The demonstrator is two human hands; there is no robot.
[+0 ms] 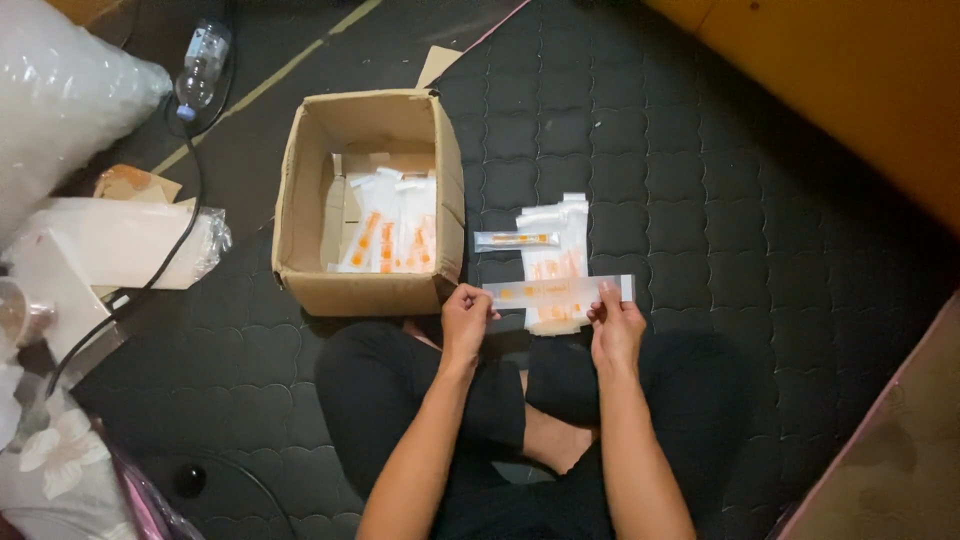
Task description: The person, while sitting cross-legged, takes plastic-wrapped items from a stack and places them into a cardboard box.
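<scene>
At the far left a large clear plastic bag bulges into view, with a clear plastic bottle lying beyond it on the dark floor. Nearer, a white paper-wrapped bundle rests under a black cable.

Right of these stands an open cardboard box, its flaps up; inside lie flat white sachets with orange markings, stacked side by side against the right wall.

The person sits cross-legged on a black quilted mat. Just right of the box, the left hand pinches the left end of a long clear packet with an orange strip, thumb on top and fingers curled beneath. The packet is held level between both hands, above the knees. The right hand grips its right end, fingertips closed on the edge.

Just beyond the packet, a loose pile of similar white-and-orange packets lies on the mat, one small clear packet crosswise at its far left.
</scene>
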